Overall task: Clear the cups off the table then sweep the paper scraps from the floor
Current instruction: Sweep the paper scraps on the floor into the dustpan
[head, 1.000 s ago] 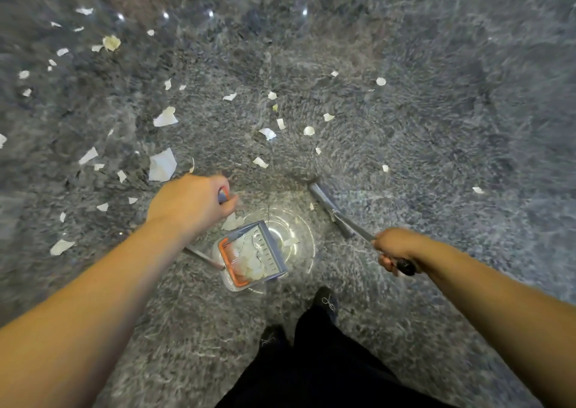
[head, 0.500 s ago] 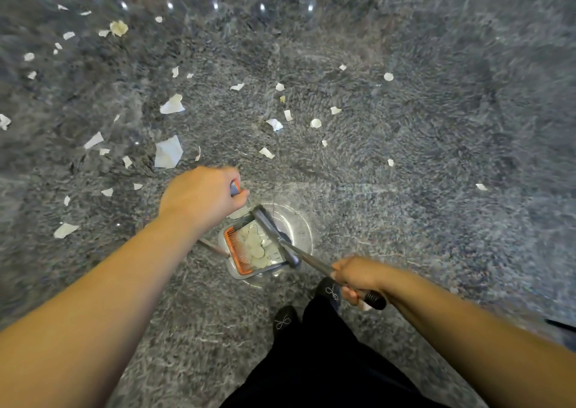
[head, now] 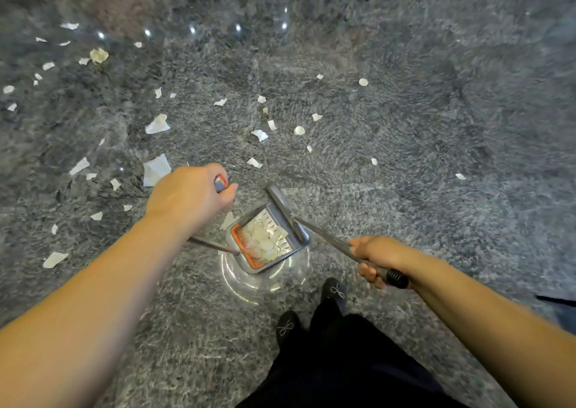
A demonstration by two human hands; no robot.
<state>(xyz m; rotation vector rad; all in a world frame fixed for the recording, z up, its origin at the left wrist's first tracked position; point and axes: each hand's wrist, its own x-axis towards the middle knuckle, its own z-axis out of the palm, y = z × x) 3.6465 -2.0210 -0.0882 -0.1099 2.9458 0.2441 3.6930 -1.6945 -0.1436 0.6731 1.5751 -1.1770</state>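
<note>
Paper scraps [head: 157, 124] were only partly dealt with: a batch of them sat in the dustpan [head: 265, 239] on the floor [head: 436, 127] just ahead of your shoes [head: 335, 292], but plenty were scattered ahead and off to your left, with a few to the right. Your left hand [head: 190, 197] was curled round the top of the dustpan handle [head: 220, 183]. Your right hand [head: 374, 256] gripped the broom handle [head: 330, 241] near its black end grip, broom head [head: 288, 212] right at the pan's open edge. No table or cups in frame, so you couldn't confirm that step from this view. My read: sweeping was roughly a third done, with the biggest scraps on the left not yet collected.
</note>
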